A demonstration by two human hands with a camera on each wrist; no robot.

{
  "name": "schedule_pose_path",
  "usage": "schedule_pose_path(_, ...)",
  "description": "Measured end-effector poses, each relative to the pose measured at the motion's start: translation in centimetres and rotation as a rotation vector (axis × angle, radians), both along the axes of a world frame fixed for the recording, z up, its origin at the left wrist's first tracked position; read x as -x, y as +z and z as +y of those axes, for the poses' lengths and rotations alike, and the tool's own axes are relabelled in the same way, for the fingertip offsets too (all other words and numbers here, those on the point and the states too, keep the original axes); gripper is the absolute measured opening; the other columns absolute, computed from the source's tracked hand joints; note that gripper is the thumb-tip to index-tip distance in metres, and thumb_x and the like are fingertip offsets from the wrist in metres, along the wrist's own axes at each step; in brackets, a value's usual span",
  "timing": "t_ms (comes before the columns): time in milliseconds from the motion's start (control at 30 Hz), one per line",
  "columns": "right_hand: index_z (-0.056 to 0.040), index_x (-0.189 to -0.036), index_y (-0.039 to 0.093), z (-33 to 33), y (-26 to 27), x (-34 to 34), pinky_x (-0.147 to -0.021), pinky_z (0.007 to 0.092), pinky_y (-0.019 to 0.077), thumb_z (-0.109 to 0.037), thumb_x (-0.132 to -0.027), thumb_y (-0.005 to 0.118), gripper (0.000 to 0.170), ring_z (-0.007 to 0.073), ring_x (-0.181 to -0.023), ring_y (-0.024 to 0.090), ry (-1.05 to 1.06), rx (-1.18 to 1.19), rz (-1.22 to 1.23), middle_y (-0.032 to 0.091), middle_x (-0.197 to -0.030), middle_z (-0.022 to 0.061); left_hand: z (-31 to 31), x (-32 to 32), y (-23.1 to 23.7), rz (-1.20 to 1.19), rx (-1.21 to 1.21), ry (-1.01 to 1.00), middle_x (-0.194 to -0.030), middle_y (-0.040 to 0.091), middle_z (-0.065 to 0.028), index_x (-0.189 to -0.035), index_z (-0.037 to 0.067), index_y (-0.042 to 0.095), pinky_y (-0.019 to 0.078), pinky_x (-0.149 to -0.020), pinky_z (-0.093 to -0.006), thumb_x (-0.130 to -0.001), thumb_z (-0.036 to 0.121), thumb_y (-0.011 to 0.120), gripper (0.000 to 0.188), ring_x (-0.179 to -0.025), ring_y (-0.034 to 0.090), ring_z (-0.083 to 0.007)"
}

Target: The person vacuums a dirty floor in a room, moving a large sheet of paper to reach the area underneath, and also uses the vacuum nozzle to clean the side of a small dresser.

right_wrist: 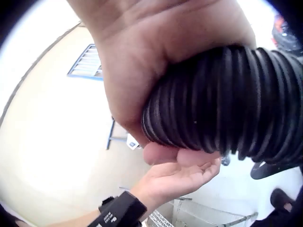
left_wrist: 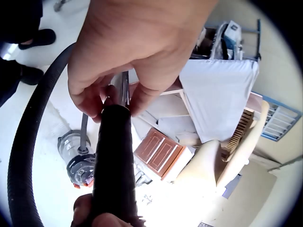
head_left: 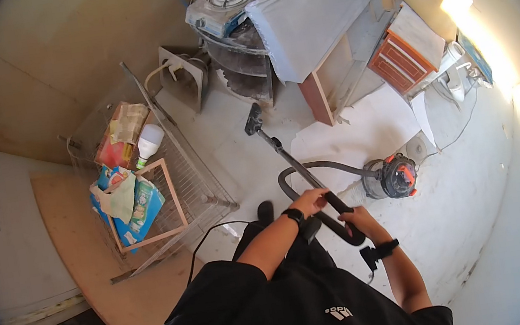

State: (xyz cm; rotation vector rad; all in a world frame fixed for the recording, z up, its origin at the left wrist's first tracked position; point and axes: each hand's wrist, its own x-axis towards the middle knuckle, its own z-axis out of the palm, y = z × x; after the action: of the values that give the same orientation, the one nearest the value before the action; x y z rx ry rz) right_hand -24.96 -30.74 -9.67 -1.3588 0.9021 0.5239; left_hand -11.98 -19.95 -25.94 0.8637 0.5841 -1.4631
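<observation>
My right hand (head_left: 363, 222) wraps round the black handle at the hose end of a vacuum cleaner wand (head_left: 298, 167). In the right wrist view the ribbed hose (right_wrist: 222, 104) bends out from under the palm. Just ahead of the handle, my left hand (head_left: 311, 202) has thumb and fingers on either side of the tube, pinching it where the dark grip (left_wrist: 113, 156) begins. At the wand's far end the floor nozzle (head_left: 253, 120) rests on the floor. A curved hose (head_left: 327, 164) links the wand to the vacuum cleaner body (head_left: 391, 176), right of the hands.
A wire rack (head_left: 202, 178) with a light bulb (head_left: 150, 140) and a wooden frame (head_left: 175, 192) lies at left. Beyond the nozzle stand a gas stove (head_left: 226, 3), a cloth-covered piece (head_left: 318, 12) and an orange-brown cabinet (head_left: 402, 57). A cord (head_left: 468, 114) crosses the floor.
</observation>
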Motion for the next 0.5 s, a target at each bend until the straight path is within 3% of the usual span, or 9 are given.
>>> schedule_pose_path(133,-0.0011,-0.064,0.054,-0.8,0.9,0.5,-0.044,0.0258,0.0386,-0.017,-0.075,0.061,0.021,0.0137,-0.042,0.05,0.087,-0.024,0.07,0.052,-0.053,0.0038,-0.4,1.4,-0.4,0.327,0.063,0.075,-0.063,0.054,-0.0059,-0.075,0.003,0.055,0.0513,-0.067,-0.0287,-0.076,0.008,0.063,0.009,-0.066,0.059,-0.0182)
schedule_pose_path(267,-0.0044,-0.062,0.052,-1.2,2.2,-0.9,-0.045,0.025,0.039,-0.018,-0.077,0.06,0.022,0.0127,-0.042,0.049,0.11,-0.185,0.158,0.05,-0.052,0.0026,-1.1,1.2,0.5,0.297,0.103,0.051,-0.069,0.056,-0.0077,-0.078,0.001,0.055,0.0531,-0.072,-0.032,-0.078,0.006,0.061,0.008,-0.071,0.061,-0.0208)
schedule_pose_path(367,-0.0045,-0.065,0.052,-1.4,2.2,-2.8,-0.047,0.0241,0.0397,-0.019,-0.079,0.06,0.021,0.0122,-0.044,0.049,0.147,-0.221,0.158,0.051,-0.053,0.0022,-0.2,-0.3,0.1,0.334,0.057,0.149,-0.079,0.058,-0.0101,-0.083,-0.002,0.054,0.0509,-0.082,-0.0398,-0.081,0.004,0.06,0.009,-0.083,0.061,-0.0262)
schedule_pose_path(500,-0.0029,-0.076,0.056,0.2,1.4,-5.5,-0.048,0.0237,0.0402,-0.024,-0.081,0.06,0.022,0.0112,-0.046,0.049,0.049,-0.239,0.259,0.052,-0.056,0.0015,1.3,-3.2,-1.4,0.359,0.034,0.143,-0.078,0.056,-0.0112,-0.084,-0.004,0.053,0.0505,-0.082,-0.0377,-0.082,0.004,0.06,0.011,-0.079,0.059,-0.026)
